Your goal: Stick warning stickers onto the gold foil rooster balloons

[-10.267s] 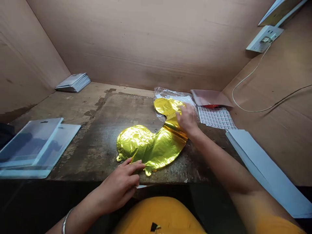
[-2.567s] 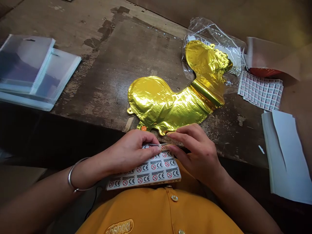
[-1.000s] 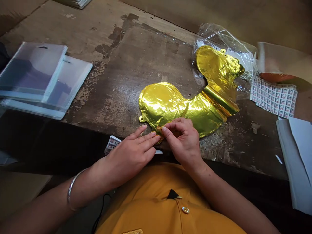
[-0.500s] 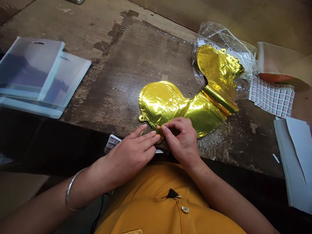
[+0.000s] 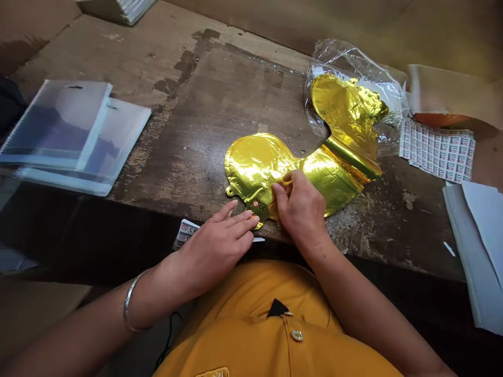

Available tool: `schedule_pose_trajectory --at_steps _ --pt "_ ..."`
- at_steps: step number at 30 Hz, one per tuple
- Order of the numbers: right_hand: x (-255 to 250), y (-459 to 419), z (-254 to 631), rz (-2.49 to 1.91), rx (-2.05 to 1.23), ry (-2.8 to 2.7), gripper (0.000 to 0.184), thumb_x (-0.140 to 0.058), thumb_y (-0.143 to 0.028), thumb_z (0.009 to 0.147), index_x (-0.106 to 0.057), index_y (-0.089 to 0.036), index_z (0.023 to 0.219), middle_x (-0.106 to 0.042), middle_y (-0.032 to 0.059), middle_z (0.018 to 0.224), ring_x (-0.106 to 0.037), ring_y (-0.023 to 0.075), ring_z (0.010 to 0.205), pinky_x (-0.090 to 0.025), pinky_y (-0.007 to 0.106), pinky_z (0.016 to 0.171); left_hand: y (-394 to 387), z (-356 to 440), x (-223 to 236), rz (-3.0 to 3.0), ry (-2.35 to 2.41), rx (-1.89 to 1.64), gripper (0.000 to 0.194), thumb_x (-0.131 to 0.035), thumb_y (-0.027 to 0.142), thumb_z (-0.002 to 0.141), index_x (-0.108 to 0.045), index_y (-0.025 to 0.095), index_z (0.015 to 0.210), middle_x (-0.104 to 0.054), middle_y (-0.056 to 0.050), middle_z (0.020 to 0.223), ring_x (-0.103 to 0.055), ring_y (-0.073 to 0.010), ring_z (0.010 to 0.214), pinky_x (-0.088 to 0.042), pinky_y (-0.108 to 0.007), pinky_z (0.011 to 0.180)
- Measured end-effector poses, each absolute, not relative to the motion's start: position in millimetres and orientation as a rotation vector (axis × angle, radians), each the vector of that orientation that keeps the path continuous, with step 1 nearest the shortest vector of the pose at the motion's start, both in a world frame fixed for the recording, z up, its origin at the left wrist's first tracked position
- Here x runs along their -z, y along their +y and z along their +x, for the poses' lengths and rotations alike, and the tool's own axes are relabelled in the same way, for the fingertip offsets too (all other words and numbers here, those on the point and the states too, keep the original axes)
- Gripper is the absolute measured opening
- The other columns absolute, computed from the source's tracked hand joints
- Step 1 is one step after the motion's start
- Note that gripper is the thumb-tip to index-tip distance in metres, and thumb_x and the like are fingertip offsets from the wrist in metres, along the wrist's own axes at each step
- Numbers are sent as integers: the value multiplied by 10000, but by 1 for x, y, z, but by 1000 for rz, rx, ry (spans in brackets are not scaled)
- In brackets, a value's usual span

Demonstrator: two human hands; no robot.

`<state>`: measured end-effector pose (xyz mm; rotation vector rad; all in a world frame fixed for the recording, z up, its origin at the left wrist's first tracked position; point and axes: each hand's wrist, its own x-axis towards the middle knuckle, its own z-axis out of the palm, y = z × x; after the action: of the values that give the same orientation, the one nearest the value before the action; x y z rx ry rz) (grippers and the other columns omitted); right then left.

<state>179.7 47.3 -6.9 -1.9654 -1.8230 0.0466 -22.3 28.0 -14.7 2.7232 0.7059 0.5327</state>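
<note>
Gold curved foil balloon (image 5: 251, 157) is touched at its near edge by the flat-fingered left hand (image 5: 222, 241), its length running away rightward past the curled fingers of the right hand (image 5: 304, 209), whose grasp cannot be confirmed.

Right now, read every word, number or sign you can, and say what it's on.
"CE", beside a small red sign: on the shiny gold foil piece.
"CE", beside red signs: on the white printed paper sheet partly covered by the left hand.
Too small to read: rows on the white grid-printed sheets at right.
Cut off, unreadable: yellow patch on the orange-yellow cloth shirt.
</note>
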Motion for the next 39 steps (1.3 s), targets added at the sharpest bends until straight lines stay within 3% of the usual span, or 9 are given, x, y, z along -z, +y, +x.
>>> schedule_pose_trajectory --at_steps 4,9,13,17,21,24,32,36,39 --pt "-4 36 189 -1520 14 -2166 219 -510 -132 868 -626 -179 1048 -682 116 1050 -605 235 962 -504 403 840 28 -24 14 2650 725 -537 213 -446 105 933 -637 149 851 -662 -77 1234 -591 -194 1183 -300 -478 1155" --pt "7 13 192 -1207 -166 -2488 348 -544 -124 886 -599 -149 1228 -633 121 1269 -562 239 1179 -499 435 992 28 -34 7 2604 790 -595 194 -473 163 934 -630 148 821 -652 -102 1192 -604 -199 1119 -403 -431 1091" --pt "17 16 191 -1189 -156 -2355 236 -565 -124 877 -680 -160 1080 -699 100 1156 -629 229 1062 -529 412 931 24 -40 3 2555 844 -597 174 -477 157 928 -624 159 835 -636 -93 1190 -604 -199 1088 -427 -435 1059" --pt "6 29 191 -1397 -478 -2041 83 -625 -170 838 -696 -174 796 -734 49 849 -646 165 795 -522 291 732 26 -43 -3 2525 925 -619 132 -532 160 889 -643 155 818 -569 -122 1239 -541 -242 1148 -469 -418 989" --pt "-4 45 197 -1597 -907 -1821 340 -621 -378 832 -565 -167 571 -479 -42 534 -437 91 524 -343 230 501 34 -42 -9 2542 918 -640 134 -542 173 884 -659 165 818 -525 -120 1290 -503 -259 1200 -438 -443 1018" --pt "-5 55 201 -1637 -1075 -1728 421 -536 -464 855 -527 -164 559 -353 -54 529 -334 78 518 -262 232 485 40 -38 -16 2587 851 -623 151 -526 179 895 -654 168 815 -500 -125 1343 -482 -266 1244 -395 -464 1068" --pt "-9 67 198 -1626 -1156 -1621 369 -535 -464 822 -492 -178 594 -416 -38 568 -375 96 546 -313 243 511 60 -13 -17 2632 474 -411 190 -485 209 921 -644 159 830 -578 -119 1322 -511 -242 1246 -385 -411 1096" --pt "-11 50 196 -1580 -699 -1784 245 -628 -390 792 -591 -164 882 -630 77 883 -567 201 818 -487 348 734 68 -6 -7 2600 499 -351 188 -502 196 899 -628 168 762 -662 -98 1108 -576 -245 1093 -456 -428 966" --pt "-9 29 198 -1499 -396 -2074 457 -676 -221 741 -565 -150 1179 -553 173 1299 -478 306 1204 -417 488 1000 67 -8 -6 2575 543 -333 200 -520 209 886 -613 171 713 -660 -83 900 -592 -243 975 -467 -429 894"
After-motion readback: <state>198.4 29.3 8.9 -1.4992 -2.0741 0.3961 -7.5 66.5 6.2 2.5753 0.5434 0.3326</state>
